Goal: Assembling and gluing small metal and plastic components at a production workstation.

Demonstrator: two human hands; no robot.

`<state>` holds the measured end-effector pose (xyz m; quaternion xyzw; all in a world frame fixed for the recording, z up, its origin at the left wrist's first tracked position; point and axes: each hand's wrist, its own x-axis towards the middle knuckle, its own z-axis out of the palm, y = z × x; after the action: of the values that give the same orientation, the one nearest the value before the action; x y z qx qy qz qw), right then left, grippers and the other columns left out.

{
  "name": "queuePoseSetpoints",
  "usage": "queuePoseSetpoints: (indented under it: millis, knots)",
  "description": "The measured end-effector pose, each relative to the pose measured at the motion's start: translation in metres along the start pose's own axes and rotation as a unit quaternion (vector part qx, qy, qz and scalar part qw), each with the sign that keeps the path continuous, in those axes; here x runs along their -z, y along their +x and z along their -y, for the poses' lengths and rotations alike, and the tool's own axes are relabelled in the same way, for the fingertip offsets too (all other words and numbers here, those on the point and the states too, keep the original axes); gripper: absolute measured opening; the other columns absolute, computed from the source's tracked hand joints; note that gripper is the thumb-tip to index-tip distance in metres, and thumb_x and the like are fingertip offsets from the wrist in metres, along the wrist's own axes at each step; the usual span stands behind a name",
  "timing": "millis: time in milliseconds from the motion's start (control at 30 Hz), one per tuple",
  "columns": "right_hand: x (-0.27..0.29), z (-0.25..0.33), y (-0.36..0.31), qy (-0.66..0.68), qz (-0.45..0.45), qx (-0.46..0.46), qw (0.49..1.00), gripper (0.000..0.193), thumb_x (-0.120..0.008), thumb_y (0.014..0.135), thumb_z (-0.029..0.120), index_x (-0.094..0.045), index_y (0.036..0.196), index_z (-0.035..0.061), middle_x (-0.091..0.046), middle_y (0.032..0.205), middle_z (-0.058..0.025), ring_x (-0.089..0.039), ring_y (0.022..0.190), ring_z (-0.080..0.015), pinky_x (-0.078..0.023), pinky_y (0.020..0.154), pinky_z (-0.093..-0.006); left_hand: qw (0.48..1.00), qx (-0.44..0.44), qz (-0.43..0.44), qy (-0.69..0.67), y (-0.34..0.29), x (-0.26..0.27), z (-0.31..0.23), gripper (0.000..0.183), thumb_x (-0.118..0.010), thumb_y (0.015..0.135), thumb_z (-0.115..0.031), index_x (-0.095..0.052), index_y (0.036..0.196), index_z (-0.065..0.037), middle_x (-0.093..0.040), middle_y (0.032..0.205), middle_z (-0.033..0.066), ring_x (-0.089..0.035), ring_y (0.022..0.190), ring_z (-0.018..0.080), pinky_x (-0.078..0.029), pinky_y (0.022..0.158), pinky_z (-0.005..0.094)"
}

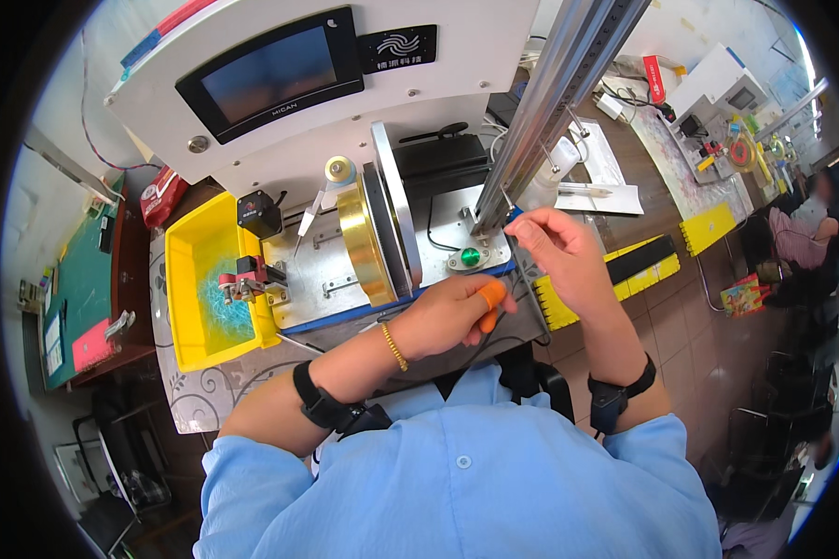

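My right hand [564, 252] is raised beside the upright metal post [564, 102]. Its thumb and forefinger pinch a small blue piece [514, 214], mostly hidden by the fingertips; a thin metal pin shows just above it. Lower and to the left, my left hand [457, 312] is at the front edge of the machine's metal base [452, 233], with orange finger cots [490, 303] on its fingers. Those fingers are curled together, and whatever they may hold is too small to make out. A green round button [470, 256] sits just beyond this hand. Left of it stands a brass-coloured wheel [364, 247] against dark and silver discs.
A yellow bin [188, 279] with fine blue strands stands at the left, near a red-and-black clamp [244, 279]. Behind the wheel rises a white housing with a screen [270, 76]. Yellow-and-black toothed strips [625, 275] lie at the right. Other people sit farther right.
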<state>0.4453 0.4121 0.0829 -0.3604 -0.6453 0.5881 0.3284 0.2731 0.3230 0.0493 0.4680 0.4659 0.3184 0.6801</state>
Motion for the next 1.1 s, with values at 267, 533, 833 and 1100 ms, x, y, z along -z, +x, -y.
queuePoseSetpoints:
  millis: [267,533,833,1100]
  knots:
    - [-0.012,-0.036,0.017,0.036,-0.096,-0.072,0.992,0.023,-0.06,0.095,0.023,-0.067,0.1,0.0016,-0.064,0.081,-0.0005,-0.051,0.061,-0.0044,-0.04,0.055,-0.019,0.909,-0.082,-0.037,0.407,-0.108,0.049,-0.017,0.023,-0.055,0.092,-0.021,-0.065,0.102,-0.003,-0.067,0.089,0.0072,-0.064,0.079,0.014,-0.052,0.073,0.0279]
    - [-0.066,-0.062,0.037,-0.064,-0.032,0.094,0.993,0.018,-0.054,0.086,0.0,-0.065,0.099,-0.0039,-0.064,0.099,-0.0084,-0.058,0.093,-0.014,-0.045,0.082,-0.0261,0.94,-0.191,-0.283,0.018,-0.094,0.055,-0.003,0.034,-0.05,0.096,-0.017,-0.054,0.127,-0.003,-0.066,0.104,0.0125,-0.066,0.074,0.0142,-0.052,0.067,0.0286]
    - [-0.096,-0.037,0.052,0.109,0.03,0.072,0.991,0.021,-0.06,0.087,0.008,-0.063,0.105,0.0,-0.067,0.097,-0.0042,-0.063,0.08,-0.0115,-0.05,0.074,-0.0261,0.963,-0.16,-0.186,-0.115,-0.07,0.068,-0.014,0.03,-0.049,0.093,-0.014,-0.06,0.117,-0.001,-0.062,0.076,0.0027,-0.054,0.053,0.0072,-0.046,0.052,0.022]
    - [-0.061,-0.044,0.039,0.192,0.083,-0.021,0.978,0.022,-0.053,0.095,0.016,-0.061,0.109,0.0011,-0.064,0.1,-0.0044,-0.057,0.082,-0.0088,-0.044,0.072,-0.0236,0.883,-0.207,-0.412,0.086,-0.073,0.048,-0.012,0.02,-0.061,0.085,-0.014,-0.068,0.099,-0.001,-0.066,0.083,0.0122,-0.063,0.063,0.0168,-0.051,0.059,0.0304]
